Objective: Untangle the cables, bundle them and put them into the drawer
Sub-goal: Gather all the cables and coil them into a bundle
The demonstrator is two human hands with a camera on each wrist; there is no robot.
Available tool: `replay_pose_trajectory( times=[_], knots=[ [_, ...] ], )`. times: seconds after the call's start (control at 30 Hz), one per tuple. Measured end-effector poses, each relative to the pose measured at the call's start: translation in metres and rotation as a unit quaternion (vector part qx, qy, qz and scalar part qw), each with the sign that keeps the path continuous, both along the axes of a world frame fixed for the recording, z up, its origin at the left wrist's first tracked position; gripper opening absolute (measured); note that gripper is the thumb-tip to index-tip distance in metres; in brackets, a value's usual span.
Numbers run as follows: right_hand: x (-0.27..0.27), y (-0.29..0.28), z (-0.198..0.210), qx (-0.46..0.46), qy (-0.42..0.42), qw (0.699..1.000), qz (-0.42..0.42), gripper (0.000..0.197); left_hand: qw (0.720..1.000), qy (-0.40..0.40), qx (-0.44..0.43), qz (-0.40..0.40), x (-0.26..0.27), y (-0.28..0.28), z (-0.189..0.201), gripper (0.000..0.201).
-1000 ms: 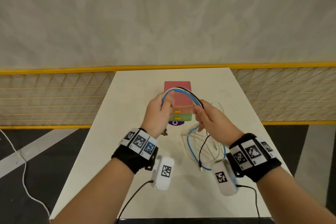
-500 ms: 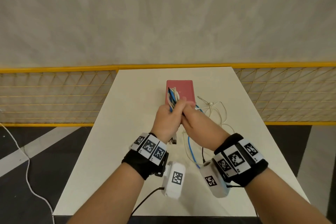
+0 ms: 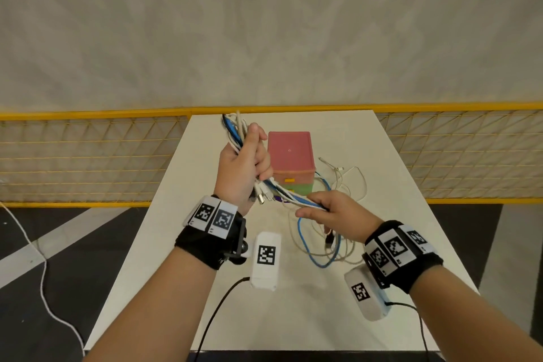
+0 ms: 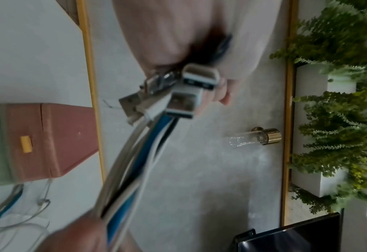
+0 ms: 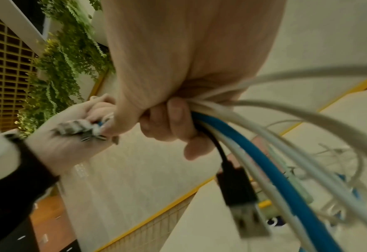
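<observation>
My left hand (image 3: pixel 245 166) grips a folded bundle of white, blue and black cables (image 3: pixel 235 134), raised above the table left of the drawer box. The fold sticks up past my fist and the USB plugs (image 4: pixel 179 95) poke out below it. The same strands run down to my right hand (image 3: pixel 321 210), which holds them (image 5: pixel 238 136) in a fist in front of the box. Loose ends of the cables (image 3: pixel 318 256) trail in loops on the table, with a black plug (image 5: pixel 237 191) dangling. The small drawer box (image 3: pixel 291 161) has a pink top and a green drawer below, both closed.
The white table (image 3: pixel 176 258) is narrow, with dark floor on either side. A yellow mesh fence (image 3: pixel 88 156) runs behind it. More thin white cable (image 3: pixel 349 182) lies right of the box. A white cord (image 3: pixel 44 273) lies on the floor at left.
My hands, pressed together in front of the box half a second ago, have parted. The left rose up and left with the fold; the right drew down along the strands.
</observation>
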State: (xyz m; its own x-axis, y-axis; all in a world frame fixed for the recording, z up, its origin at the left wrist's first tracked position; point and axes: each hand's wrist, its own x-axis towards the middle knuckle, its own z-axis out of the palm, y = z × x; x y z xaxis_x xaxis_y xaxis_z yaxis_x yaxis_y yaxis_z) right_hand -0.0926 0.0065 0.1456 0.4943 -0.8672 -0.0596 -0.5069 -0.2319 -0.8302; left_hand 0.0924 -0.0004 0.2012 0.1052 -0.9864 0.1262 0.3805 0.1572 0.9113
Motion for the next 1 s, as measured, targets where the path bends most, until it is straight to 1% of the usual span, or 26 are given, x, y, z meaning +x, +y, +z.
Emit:
replay_pose_trajectory(
  times=[0.1, 0.17, 0.2, 0.3, 0.33, 0.37, 0.4, 0.43, 0.5, 0.53, 0.57, 0.63, 0.67, 0.73, 0.77, 0.8, 0.83, 0.87, 0.9, 0.93, 0.97, 1.0],
  knots=[
    [-0.015, -0.010, 0.012, -0.012, 0.048, 0.999, -0.019, 0.045, 0.996, -0.018, 0.024, -0.079, 0.005, 0.004, 0.001, 0.030],
    [-0.020, -0.016, 0.020, -0.038, 0.102, 0.994, -0.020, 0.039, 0.988, -0.064, 0.055, -0.130, 0.005, 0.006, -0.002, 0.028],
    [-0.019, -0.019, 0.023, -0.054, 0.132, 0.990, -0.020, 0.035, 0.982, -0.102, 0.071, -0.140, 0.003, 0.008, -0.004, 0.026],
    [-0.011, -0.024, 0.029, -0.126, 0.198, 0.971, -0.042, 0.036, 0.960, -0.217, 0.113, -0.138, -0.003, 0.012, -0.012, 0.017],
    [-0.007, -0.024, 0.030, -0.142, 0.208, 0.967, -0.050, 0.031, 0.953, -0.240, 0.120, -0.139, -0.006, 0.013, -0.013, 0.015],
    [-0.004, -0.024, 0.031, -0.154, 0.214, 0.963, -0.055, 0.021, 0.948, -0.256, 0.124, -0.143, -0.009, 0.015, -0.013, 0.017],
    [-0.001, -0.024, 0.032, -0.165, 0.213, 0.961, -0.055, 0.011, 0.944, -0.271, 0.120, -0.147, -0.011, 0.016, -0.015, 0.023],
    [0.002, -0.023, 0.033, -0.168, 0.219, 0.960, -0.054, 0.010, 0.938, -0.290, 0.117, -0.153, -0.013, 0.017, -0.016, 0.028],
    [0.009, -0.024, 0.033, -0.173, 0.249, 0.952, -0.042, 0.011, 0.920, -0.340, 0.090, -0.170, -0.020, 0.019, -0.018, 0.022],
    [0.011, -0.025, 0.034, -0.181, 0.265, 0.946, -0.042, 0.009, 0.907, -0.370, 0.075, -0.189, -0.022, 0.019, -0.020, 0.024],
    [0.012, -0.024, 0.035, -0.183, 0.270, 0.944, -0.046, 0.010, 0.894, -0.395, 0.067, -0.200, -0.023, 0.019, -0.020, 0.027],
    [0.013, -0.023, 0.035, -0.185, 0.233, 0.953, -0.052, 0.015, 0.872, -0.441, 0.060, -0.202, -0.019, 0.015, -0.025, 0.027],
    [0.013, -0.023, 0.034, -0.185, 0.211, 0.959, -0.052, 0.015, 0.866, -0.456, 0.056, -0.198, -0.017, 0.012, -0.028, 0.026],
    [0.012, -0.023, 0.032, -0.183, 0.166, 0.968, -0.051, 0.011, 0.858, -0.473, 0.050, -0.196, -0.014, 0.007, -0.033, 0.017],
    [0.011, -0.023, 0.032, -0.179, 0.135, 0.973, -0.058, 0.007, 0.859, -0.470, 0.045, -0.195, -0.013, 0.004, -0.033, 0.015],
    [0.008, -0.024, 0.032, -0.167, 0.098, 0.979, -0.070, 0.007, 0.868, -0.456, 0.038, -0.194, -0.011, 0.004, -0.031, 0.015],
    [0.003, -0.024, 0.032, -0.151, 0.055, 0.984, -0.080, 0.012, 0.880, -0.436, 0.036, -0.186, -0.009, 0.002, -0.030, 0.014],
    [-0.002, -0.024, 0.033, -0.126, 0.010, 0.989, -0.080, 0.015, 0.896, -0.407, 0.034, -0.173, -0.005, 0.000, -0.029, 0.018],
    [-0.007, -0.023, 0.032, -0.097, -0.035, 0.992, -0.065, 0.015, 0.911, -0.380, 0.034, -0.158, 0.000, -0.002, -0.029, 0.023],
    [-0.011, -0.021, 0.030, -0.072, -0.065, 0.994, -0.048, 0.010, 0.924, -0.350, 0.036, -0.149, 0.004, -0.003, -0.029, 0.028],
    [-0.013, -0.018, 0.029, -0.063, -0.076, 0.995, -0.033, 0.004, 0.937, -0.314, 0.041, -0.146, 0.006, -0.002, -0.028, 0.031],
    [-0.014, -0.017, 0.024, -0.062, -0.077, 0.995, -0.025, 0.007, 0.949, -0.270, 0.047, -0.154, 0.005, -0.001, -0.029, 0.031]
  ],
)
